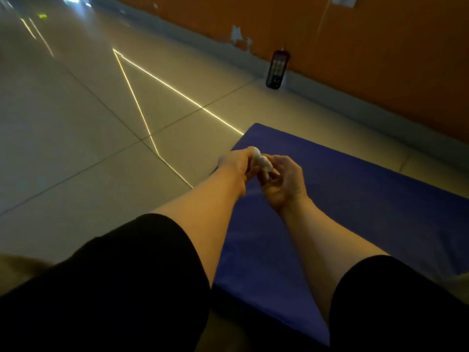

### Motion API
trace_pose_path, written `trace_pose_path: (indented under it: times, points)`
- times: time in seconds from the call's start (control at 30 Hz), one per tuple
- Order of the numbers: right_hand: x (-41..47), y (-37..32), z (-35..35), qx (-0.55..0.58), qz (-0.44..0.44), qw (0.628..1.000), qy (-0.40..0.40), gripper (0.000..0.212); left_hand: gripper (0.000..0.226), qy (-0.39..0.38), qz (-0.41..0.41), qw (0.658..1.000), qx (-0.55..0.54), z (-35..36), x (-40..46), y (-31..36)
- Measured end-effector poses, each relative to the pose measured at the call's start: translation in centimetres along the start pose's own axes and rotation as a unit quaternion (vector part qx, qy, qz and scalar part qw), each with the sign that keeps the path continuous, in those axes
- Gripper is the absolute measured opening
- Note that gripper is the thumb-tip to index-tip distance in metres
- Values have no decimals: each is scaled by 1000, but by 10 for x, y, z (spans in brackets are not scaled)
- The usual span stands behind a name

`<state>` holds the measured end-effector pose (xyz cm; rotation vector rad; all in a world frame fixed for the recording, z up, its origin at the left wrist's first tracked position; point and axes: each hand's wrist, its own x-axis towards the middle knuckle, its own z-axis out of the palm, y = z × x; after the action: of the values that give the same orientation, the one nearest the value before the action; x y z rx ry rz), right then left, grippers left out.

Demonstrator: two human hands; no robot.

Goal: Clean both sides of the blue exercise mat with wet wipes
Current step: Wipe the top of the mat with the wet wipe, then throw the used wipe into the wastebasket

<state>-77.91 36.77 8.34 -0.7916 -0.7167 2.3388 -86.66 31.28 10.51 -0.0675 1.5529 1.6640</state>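
Wipe [262,162], bunched and limp, sits pinched between my left hand [234,170] and right hand [285,180], fingers curled round it, above the blue mat [355,199] lying flat on the floor [88,123]. It looks soft, light and probably slippery-damp, so I'd spread it under a flat palm.

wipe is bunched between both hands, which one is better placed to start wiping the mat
Right, probably. The right hand hovers over the blue mat, its grip round the white wipe. The left hand holds the wipe's other end at the mat's edge.
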Motion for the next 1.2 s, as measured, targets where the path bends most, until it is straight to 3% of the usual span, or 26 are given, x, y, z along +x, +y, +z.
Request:
trace_pose_path:
  times: [0.1,0.2,0.33,0.47,0.6,0.77,0.97,1.07,1.2]
  points:
    - [20,-5,-13,-70,12,996,51,20,29,7,-35,994,103,15,37,-14]
    - [34,-21,-32,-89,-1,988,127,29,14,16,-43,981,189,45,64,-34]
    - [23,-54,-79,-83,-46,982,161,21,21,-68,-24,984,165,98,53,-74]
    - [-33,-78,-130,0,-123,968,217,17,21,-185,-19,973,135,144,2,-107]
    - [-112,-110,-143,-62,-150,940,300,24,21,-272,-52,953,122,181,-63,-118]
    - [-240,-173,-148,-99,-206,898,375,18,16,-407,-88,900,130,213,-182,-122]
    - [-292,-209,-180,-8,-266,899,347,21,23,-406,9,892,201,267,-257,-135]
    - [-349,-219,-232,19,-302,876,376,17,24,-456,22,850,263,304,-300,-179]
    - [-451,-222,-308,132,-417,792,426,14,19,-555,-6,777,297,348,-398,-264]
